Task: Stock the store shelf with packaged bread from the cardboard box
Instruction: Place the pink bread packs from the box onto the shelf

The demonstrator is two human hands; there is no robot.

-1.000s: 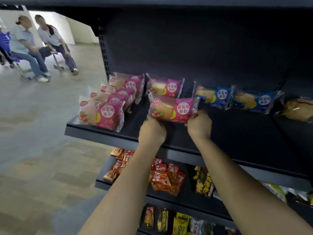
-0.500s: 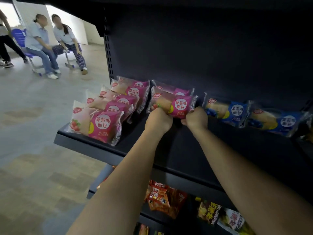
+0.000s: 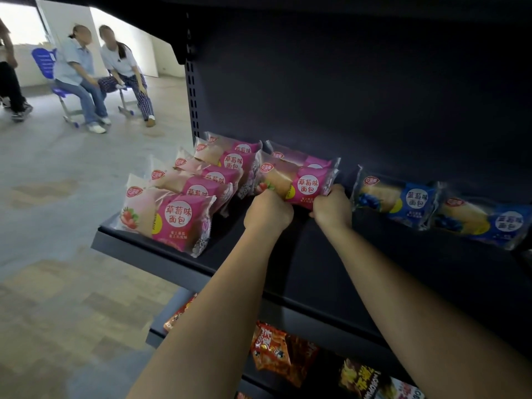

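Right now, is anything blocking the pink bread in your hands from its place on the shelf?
Nothing visible blocks it. The left hand and right hand grip the strawberry bread pack just in front of the rear pink pack on the shelf; the blueberry pack lies apart to its right.

Charcoal shelf [image 3: 316, 254], pink bread packs [image 3: 169, 217] at 9 o'clock bore white circles with red characters, blue bread packs [image 3: 397, 201] at 3 o'clock showed yellow spots, orange-red snack bags [image 3: 273, 352] sat at 6 o'clock

Glossy plastic bread packs [image 3: 299, 185], matt shelf [image 3: 161, 254]
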